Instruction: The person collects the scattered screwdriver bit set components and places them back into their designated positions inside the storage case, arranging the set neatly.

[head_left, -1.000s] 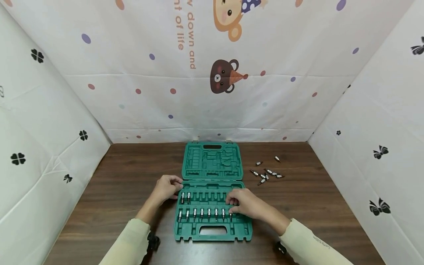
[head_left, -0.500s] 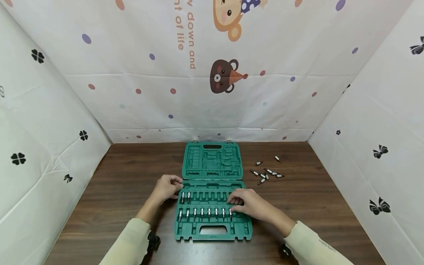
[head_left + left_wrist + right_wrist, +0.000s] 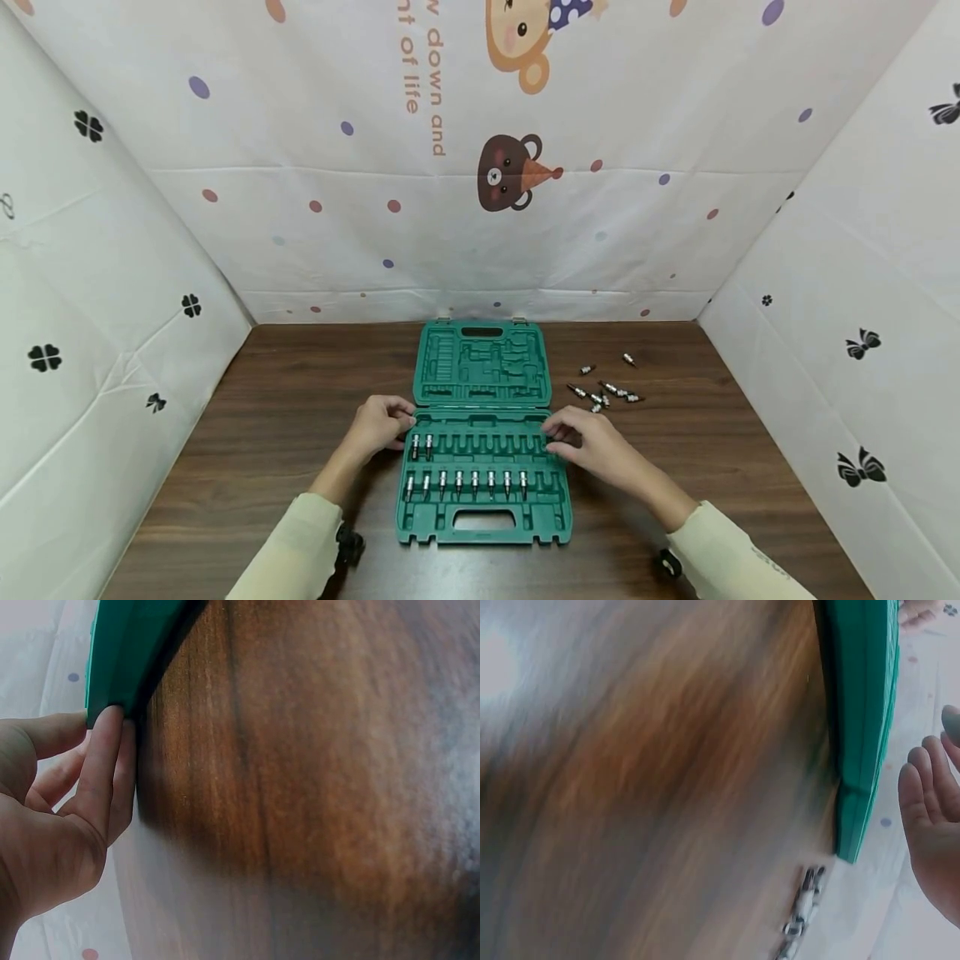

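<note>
A green socket case [image 3: 555,518] lies unfolded on the wooden table, its moulded lid [image 3: 450,392] laid back behind it. My left hand [image 3: 378,423] holds the base at its left back corner; the left wrist view shows thumb and fingers [image 3: 100,769] on the case edge. Several bit sockets [image 3: 523,485] stand in the front row of slots, and two more [image 3: 422,447] sit at the left of the back row. Over the base's right side my right hand [image 3: 592,442] hovers with loosely bent fingers and nothing in them, as the right wrist view also shows.
Several loose bit sockets [image 3: 609,388] lie scattered on the table [image 3: 660,450] right of the lid, one [image 3: 628,360] farther back. White patterned cloth [image 3: 337,242] walls in the table at the back and both sides.
My right hand has let go of the rightmost bit socket in the front row and moved right and back, up to the case's right edge. My left hand has stayed put.
</note>
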The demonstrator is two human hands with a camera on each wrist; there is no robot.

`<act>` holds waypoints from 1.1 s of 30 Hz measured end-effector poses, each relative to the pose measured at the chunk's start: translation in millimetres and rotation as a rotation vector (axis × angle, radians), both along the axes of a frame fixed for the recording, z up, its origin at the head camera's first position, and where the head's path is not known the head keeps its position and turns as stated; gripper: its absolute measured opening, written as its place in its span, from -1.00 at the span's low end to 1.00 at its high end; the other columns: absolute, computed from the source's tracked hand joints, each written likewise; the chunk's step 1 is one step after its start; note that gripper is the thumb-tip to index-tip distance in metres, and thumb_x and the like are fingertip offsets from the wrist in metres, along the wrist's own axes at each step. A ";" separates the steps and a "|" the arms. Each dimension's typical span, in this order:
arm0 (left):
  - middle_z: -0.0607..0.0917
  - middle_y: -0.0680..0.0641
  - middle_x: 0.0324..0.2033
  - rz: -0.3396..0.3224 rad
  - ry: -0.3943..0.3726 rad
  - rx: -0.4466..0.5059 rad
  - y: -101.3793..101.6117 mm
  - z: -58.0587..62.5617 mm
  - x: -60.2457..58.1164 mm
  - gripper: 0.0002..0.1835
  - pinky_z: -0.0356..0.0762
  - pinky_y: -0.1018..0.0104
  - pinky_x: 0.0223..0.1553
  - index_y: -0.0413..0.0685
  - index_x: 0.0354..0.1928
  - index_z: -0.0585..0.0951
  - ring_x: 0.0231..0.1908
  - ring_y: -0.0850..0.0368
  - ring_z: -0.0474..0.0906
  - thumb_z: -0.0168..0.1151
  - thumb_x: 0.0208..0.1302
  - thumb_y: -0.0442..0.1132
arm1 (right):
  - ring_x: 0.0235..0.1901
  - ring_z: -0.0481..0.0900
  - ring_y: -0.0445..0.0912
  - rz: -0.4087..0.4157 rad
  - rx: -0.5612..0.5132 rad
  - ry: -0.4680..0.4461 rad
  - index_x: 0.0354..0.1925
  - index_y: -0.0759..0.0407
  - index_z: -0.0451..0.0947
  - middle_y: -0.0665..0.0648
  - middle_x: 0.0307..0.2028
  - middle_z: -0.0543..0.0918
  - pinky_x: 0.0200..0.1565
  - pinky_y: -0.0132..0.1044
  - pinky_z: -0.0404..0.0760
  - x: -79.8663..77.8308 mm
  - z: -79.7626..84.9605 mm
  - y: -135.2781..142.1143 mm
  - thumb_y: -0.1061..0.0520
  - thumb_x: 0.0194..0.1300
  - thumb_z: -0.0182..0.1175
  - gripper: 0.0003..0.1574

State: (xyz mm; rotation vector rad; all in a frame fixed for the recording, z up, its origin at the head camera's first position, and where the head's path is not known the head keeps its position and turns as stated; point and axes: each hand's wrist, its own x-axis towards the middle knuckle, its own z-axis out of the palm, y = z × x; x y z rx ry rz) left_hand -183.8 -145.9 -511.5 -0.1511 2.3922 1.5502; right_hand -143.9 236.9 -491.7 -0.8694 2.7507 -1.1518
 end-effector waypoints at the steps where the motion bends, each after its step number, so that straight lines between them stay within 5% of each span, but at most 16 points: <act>1: 0.67 -0.17 -0.21 -0.001 0.000 -0.001 -0.1 0.1 -0.1 -0.83 0.81 0.15 -0.35 -0.23 -0.02 0.72 -0.27 0.05 0.67 0.25 0.43 -0.41 | -0.19 0.67 -0.22 -0.016 0.000 0.009 0.02 0.15 0.66 0.04 -0.10 0.73 -0.15 -0.33 0.74 -0.5 0.8 3.1 0.22 0.29 0.45 -0.67; 15: 0.68 -0.18 -0.20 0.002 0.001 -0.002 -0.1 -0.5 -0.4 -0.82 0.81 0.15 -0.35 -0.22 -0.01 0.72 -0.27 0.05 0.68 0.26 0.43 -0.41 | -0.10 0.71 0.05 -0.229 0.038 0.122 -0.03 0.00 0.64 0.12 -0.10 0.71 -0.08 -0.02 0.76 -16.5 -0.9 49.9 0.16 0.26 0.49 -0.67; 33: 0.69 -0.19 -0.21 0.003 0.005 -0.003 0.8 -0.8 -1.0 -0.83 0.81 0.15 -0.37 -0.23 -0.02 0.72 -0.30 0.06 0.69 0.27 0.43 -0.41 | -0.11 0.67 0.14 -0.441 0.172 0.169 0.00 0.27 0.62 0.23 -0.06 0.63 -0.13 0.05 0.71 -36.1 -14.6 99.3 0.17 0.26 0.49 -0.61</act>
